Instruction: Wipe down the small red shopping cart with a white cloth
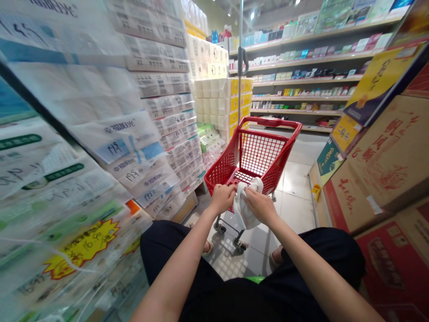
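A red plastic shopping cart (pixel 223 172) with a grid basket stands in front of me between my knees, its handle at the far end. My right hand (pixel 260 205) is closed around a white cloth (pixel 244 213), which is bunched at the cart's near rim and hangs down outside it. Close beside it on the left, my left hand (pixel 222 198) has its fingers curled at the near rim. Its fingertips lie right by the cloth's edge, and whether they also touch the cloth I cannot tell.
Wrapped tissue packs (pixel 130 156) are stacked high on my left, with a yellow price sign (pixel 83 246). Cardboard cartons (pixel 389 161) line my right. Behind the cart rise a glass door's handle (pixel 243 61) and stocked shelves (pixel 301 82). Cart wheels (pixel 239 244) rest on the tiles.
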{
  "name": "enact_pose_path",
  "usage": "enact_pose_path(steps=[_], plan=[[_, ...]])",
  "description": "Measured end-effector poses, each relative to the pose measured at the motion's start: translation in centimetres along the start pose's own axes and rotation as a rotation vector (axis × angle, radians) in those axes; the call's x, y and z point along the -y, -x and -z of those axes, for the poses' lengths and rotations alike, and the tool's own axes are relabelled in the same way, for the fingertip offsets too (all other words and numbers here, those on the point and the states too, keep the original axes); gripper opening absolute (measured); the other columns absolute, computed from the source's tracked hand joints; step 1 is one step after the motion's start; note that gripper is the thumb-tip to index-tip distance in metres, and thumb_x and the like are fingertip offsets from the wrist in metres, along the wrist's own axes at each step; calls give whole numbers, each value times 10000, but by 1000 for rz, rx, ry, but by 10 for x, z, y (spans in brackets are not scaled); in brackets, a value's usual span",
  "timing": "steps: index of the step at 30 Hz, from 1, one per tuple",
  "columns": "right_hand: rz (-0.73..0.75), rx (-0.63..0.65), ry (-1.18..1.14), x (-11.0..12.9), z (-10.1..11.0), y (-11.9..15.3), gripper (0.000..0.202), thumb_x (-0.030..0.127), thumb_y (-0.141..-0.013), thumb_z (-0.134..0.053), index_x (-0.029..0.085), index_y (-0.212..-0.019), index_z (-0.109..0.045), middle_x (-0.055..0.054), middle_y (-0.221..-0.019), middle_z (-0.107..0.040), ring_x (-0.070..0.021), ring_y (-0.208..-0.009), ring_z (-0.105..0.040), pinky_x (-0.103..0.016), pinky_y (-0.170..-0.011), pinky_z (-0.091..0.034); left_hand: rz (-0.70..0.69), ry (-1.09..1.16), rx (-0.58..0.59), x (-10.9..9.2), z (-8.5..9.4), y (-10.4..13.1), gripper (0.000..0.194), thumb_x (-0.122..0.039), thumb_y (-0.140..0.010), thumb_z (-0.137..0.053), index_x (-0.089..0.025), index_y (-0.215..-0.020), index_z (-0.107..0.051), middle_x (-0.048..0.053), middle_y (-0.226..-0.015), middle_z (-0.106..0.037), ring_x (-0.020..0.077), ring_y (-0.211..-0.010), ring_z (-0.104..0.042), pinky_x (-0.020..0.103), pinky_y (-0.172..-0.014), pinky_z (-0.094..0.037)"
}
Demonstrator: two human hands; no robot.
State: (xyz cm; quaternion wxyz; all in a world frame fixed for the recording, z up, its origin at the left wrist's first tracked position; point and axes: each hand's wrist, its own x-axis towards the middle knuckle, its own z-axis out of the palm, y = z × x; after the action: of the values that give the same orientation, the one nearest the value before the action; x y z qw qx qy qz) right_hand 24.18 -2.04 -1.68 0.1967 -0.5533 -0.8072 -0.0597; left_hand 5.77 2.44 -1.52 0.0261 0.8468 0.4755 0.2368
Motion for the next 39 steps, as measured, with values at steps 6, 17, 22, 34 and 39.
enact_pose_path(steps=[6, 17, 22, 34, 39], plan=[[-249, 55, -36, -58, 11, -37, 443, 500, -1004, -186, 278, -1173, -530, -40, -1168, -632, -191, -860, -634, -292, -640, -383, 43, 110, 8, 2, 0, -4, 225, -187, -893, -408, -243, -930, -624, -44, -866, -702, 133, -797, -606, 332, -911, -308], [-396, 124, -27, -80, 10, -80, 529, 498, -992, -150, 273, -1416, -373, -98, -1407, -475, -252, -1090, -589, -397, -861, -466, 94, 43, 64, 18, 7, -10, 242, -209, -915, -386, -233, -939, -625, -14, -920, -703, 163, -892, -608, 355, -960, -312], [-412, 91, 0, -69, 3, -87, 487, 460, -1000, -174, 254, -1375, -410, -98, -1375, -500, -240, -1113, -573, -399, -885, -467, 162, -39, 106, -1, 10, -18, 276, -282, -973, -348, -244, -1103, -588, 31, -1111, -678, 191, -1049, -599, 358, -974, -360], [-337, 87, 0, -69, 1, -87, 492, 469, -1002, -159, 261, -1374, -406, -95, -1376, -500, -232, -1113, -578, -375, -864, -471, 170, -213, 157, -52, -14, -29, 454, -482, -1009, -167, -220, -1179, -496, 93, -892, -700, 250, -831, -703, 344, -743, -498], [-311, 136, -22, -83, 5, -92, 561, 537, -988, -112, 261, -1340, -451, -87, -1366, -514, -249, -1089, -592, -399, -872, -463, 171, -261, 177, -28, -1, -19, 489, -499, -1008, -119, -264, -1250, -472, 71, -887, -709, 232, -826, -702, 319, -734, -488]])
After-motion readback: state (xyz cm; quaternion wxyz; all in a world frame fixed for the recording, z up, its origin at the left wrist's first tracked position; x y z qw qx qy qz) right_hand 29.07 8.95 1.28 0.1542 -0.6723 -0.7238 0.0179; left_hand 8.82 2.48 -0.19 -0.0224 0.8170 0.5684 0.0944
